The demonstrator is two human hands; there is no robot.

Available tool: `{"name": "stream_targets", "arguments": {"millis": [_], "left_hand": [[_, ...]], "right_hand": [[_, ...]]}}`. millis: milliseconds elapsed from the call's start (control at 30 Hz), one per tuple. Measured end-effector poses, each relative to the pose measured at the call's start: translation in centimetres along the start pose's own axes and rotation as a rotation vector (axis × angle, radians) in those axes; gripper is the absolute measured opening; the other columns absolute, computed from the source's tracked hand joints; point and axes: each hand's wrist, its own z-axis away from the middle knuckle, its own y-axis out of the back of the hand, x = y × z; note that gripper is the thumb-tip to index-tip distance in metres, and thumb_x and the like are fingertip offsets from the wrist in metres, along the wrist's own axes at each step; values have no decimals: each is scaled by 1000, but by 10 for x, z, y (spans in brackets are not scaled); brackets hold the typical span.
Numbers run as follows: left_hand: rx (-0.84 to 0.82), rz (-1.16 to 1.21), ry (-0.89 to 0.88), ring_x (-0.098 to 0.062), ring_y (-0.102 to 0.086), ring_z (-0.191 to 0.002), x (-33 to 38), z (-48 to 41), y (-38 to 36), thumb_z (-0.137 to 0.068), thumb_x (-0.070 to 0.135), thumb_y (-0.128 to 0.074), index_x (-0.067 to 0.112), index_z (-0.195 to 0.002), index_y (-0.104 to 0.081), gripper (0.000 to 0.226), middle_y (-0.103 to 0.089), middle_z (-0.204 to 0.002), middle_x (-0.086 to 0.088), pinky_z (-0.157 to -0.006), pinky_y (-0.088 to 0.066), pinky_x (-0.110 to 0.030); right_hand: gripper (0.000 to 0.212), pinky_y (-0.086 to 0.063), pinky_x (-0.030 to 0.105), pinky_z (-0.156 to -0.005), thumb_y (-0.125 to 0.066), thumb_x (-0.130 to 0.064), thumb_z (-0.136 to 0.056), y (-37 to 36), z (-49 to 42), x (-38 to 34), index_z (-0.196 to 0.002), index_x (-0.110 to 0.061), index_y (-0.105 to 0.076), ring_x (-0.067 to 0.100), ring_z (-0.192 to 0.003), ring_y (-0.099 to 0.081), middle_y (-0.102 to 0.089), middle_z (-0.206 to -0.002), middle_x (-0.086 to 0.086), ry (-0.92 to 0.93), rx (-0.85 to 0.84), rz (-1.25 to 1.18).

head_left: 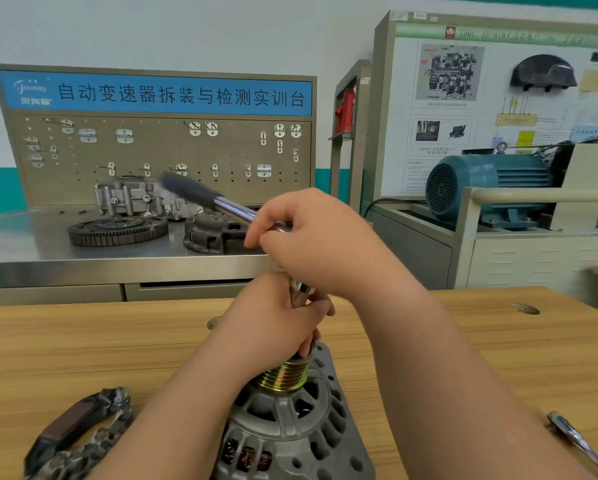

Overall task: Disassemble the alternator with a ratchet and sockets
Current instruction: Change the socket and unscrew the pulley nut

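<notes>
The alternator (290, 427) stands on the desk (83, 348) at lower centre. Above its pulley (285, 375), the left hand (276, 317) has its grip closed round the socket (302, 291); the right hand (311, 237) grips the ratchet (228, 204) mid-frame.

right hand (311, 244) grips ratchet (200, 197), left hand (276, 327) holds socket (302, 292) over alternator (290, 427)

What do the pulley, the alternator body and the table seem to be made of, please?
The pulley looks like metal with a yellowish plated finish; its grooves glint. The alternator body is probably cast aluminium: dull grey, rough, with moulded ribs. The table shows light brown grain lines, so wood or a wood-look laminate; I cannot tell which.
</notes>
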Motion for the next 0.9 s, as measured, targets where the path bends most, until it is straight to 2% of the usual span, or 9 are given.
{"name": "stream_targets", "arguments": {"millis": [67,167,267,367,433,600,767,833,900], "left_hand": [[10,-53,9,6,-50,-34,3,1,0,-87,-3,-47,16,-40,-43,51,-44,-28,9,-37,-33,-5],[19,-91,-10,16,-47,-39,6,2,1,-86,-8,-44,14,-43,-40,48,-42,-27,17,-41,-33,-3],[11,-46,-25,7,-52,-39,4,2,1,-80,4,-51,17,-46,-48,37,-53,-36,8,-40,-34,-5],[-3,2,-42,-4,-65,-54,-3,0,0,-86,17,-62,21,-58,-56,28,-60,-44,4,-59,-50,-17],[-21,37,-41,-12,-69,-63,-5,-2,1,-88,22,-63,20,-73,-59,15,-60,-45,4,-66,-52,-25],[-19,48,-45,-6,-69,-62,-7,-4,1,-92,18,-58,17,-82,-63,11,-55,-41,2,-57,-49,-11],[17,-28,-33,2,-57,-41,0,-1,0,-86,1,-49,18,-47,-50,43,-49,-33,5,-41,-37,-6],[6,-134,-30,13,-49,-40,1,-1,0,-86,-6,-46,18,-41,-42,50,-44,-28,15,-41,-35,-4],[15,-220,-24,24,-44,-46,3,-1,3,-87,-6,-46,20,-31,-40,62,-40,-29,27,-47,-35,-1]], "right_hand": [[15,-37,27,-49,-48,-13,-88,-6,-2,-9,-81,-23,-58,20,-62,-52,-54,-70,-2,-81,46,275],[24,-25,27,-49,-47,-10,-87,-8,-3,-14,-67,-18,-36,20,-56,-35,-38,-66,2,-165,93,388],[14,-42,30,-59,-50,-16,-90,-5,-4,-7,-86,-22,-62,21,-74,-56,-59,-78,-2,-17,28,408],[11,-51,28,-75,-63,-27,-90,3,2,5,-84,-34,-69,3,-87,-62,-68,-88,-17,159,-47,95],[8,-52,24,-81,-70,-23,-88,10,3,12,-82,-29,-72,-2,-87,-63,-68,-84,-17,255,-127,-184],[9,-51,19,-81,-70,-15,-87,9,3,16,-81,-21,-74,-3,-82,-63,-67,-78,-17,288,-144,-354],[14,-51,34,-74,-58,-34,-95,-7,1,-1,-95,-28,-71,13,-86,-63,-67,-84,-10,29,65,119],[16,-40,33,-61,-48,-24,-98,-9,-1,-11,-105,-21,-61,23,-75,-53,-50,-72,1,-82,77,362],[10,-26,30,-52,-43,-11,-94,-6,-2,-16,-95,-20,-46,20,-61,-34,-32,-67,2,-154,68,429]]}}
